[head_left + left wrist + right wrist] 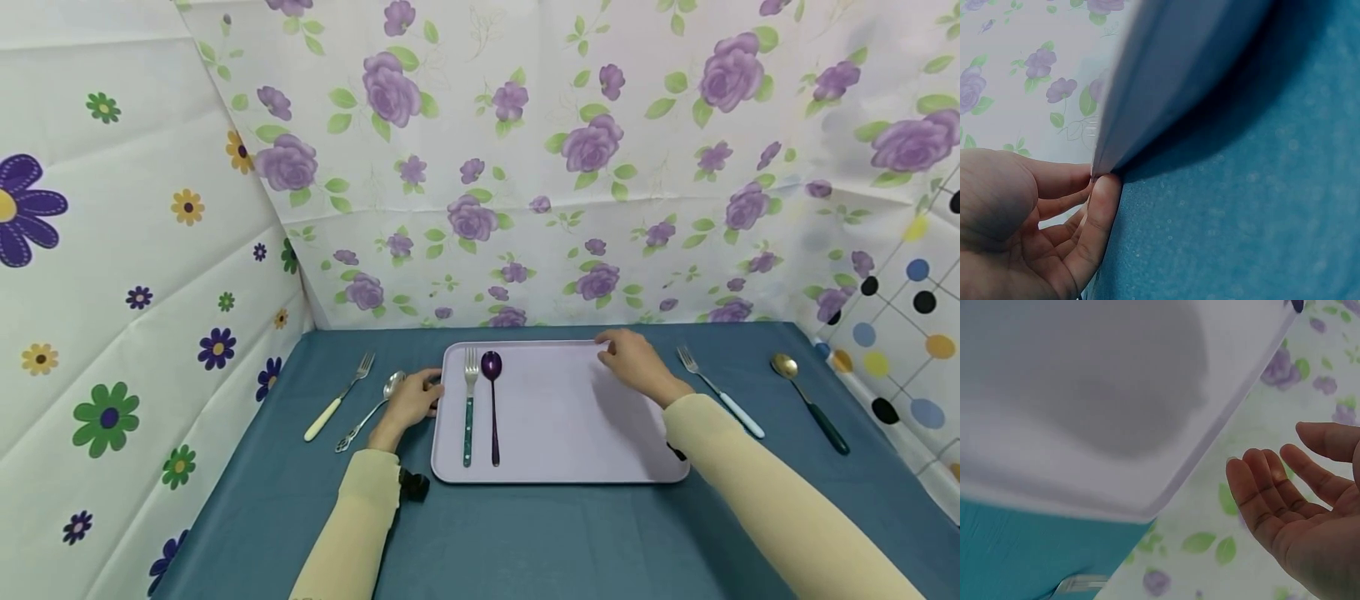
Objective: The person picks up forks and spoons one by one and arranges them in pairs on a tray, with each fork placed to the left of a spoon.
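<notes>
- While the L hand [411,398] grips the lilac tray [570,433] at its L edge, thumb & finger pinching the rim, the R hand [637,362] holds nothing, fingers loosely bent, by the tray's far edge nr its far R corner.
- Tray's on the blue-covered table [555,533], nr its far edge, approx midway btwn the side edges.
- On the tray, along its L edge: green-hdl fork [468,408], then purple spoon [494,412], side by side, heads twd the far edge.
- In the way, L: silver spoon [367,420], bowl right by the L hand; cream-hdl fork [335,405] lies nearer the table's L edge.
- Black gadget [414,485] at the L wrist, just off the tray's near L corner.
- In the way, R: R sleeve [765,483] crosses the tray's R edge, hiding part of it; dark bit [677,451] peeks out, can't tell what.
- Past that: light-hdl fork [724,398], then gold spoon [812,406] w/ dark green hdl, nr the table's R edge.
- Purple-flower cloth [450,150] hangs behind the table's far edge.
</notes>
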Motion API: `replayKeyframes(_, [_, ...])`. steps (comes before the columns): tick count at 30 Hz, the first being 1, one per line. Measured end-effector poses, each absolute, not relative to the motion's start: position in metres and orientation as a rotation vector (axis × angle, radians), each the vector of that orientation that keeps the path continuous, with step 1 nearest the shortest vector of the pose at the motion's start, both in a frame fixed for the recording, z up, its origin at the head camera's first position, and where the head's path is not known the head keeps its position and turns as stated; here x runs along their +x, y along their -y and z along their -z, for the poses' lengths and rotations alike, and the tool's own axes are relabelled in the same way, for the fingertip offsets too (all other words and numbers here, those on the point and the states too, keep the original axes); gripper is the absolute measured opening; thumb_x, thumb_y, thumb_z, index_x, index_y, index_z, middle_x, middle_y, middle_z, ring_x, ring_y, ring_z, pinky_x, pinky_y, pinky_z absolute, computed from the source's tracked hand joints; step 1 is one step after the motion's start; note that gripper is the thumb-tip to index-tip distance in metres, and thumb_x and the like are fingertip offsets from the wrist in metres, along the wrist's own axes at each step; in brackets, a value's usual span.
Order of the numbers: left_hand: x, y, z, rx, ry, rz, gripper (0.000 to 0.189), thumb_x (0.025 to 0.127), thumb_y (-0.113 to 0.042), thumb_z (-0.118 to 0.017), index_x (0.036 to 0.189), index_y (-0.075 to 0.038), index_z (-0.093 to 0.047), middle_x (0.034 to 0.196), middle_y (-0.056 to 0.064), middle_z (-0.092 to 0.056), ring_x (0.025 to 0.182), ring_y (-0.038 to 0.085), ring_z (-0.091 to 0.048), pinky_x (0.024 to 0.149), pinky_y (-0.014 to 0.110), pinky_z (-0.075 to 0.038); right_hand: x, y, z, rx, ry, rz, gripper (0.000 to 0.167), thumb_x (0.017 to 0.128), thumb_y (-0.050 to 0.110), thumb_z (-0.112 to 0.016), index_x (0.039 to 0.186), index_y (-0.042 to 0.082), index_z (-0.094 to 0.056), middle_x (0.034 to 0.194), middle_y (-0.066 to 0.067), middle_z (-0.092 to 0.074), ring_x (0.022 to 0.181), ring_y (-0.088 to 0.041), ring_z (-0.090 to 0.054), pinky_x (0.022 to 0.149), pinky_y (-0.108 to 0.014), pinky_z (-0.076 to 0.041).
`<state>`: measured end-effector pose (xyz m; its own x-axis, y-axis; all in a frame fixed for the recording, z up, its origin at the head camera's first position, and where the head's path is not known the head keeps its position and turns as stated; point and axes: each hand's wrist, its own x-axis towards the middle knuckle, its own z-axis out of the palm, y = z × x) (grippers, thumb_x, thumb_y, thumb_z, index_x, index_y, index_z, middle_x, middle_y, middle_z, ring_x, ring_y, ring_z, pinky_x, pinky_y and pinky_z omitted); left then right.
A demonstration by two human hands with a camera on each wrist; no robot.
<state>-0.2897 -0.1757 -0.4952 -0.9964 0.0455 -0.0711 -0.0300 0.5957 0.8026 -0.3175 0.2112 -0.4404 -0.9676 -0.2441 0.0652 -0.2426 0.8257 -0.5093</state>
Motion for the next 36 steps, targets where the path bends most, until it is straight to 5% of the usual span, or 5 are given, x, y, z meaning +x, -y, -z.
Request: replayKeyframes(36, [-0.291, 0.177, 0.500, 0.012, -2.734, -1.376, 0.043, 0.106, -0.013, -0.060, 0.147, 0.000, -0.056, 0.095, 0.012, -0.063, 0.077, 0.017, -0.067, 0.067, 0.030, -0.060, -0.305, -0.352, 0.443, -0.215, -2.987, 0.767, 0.042, 0.105, 0.010, -0.054, 0.140, -0.014, -0.053, 0.098, -0.025, -0.067, 0.069, -0.023, -0.060, 0.059, -0.040, -0.050])
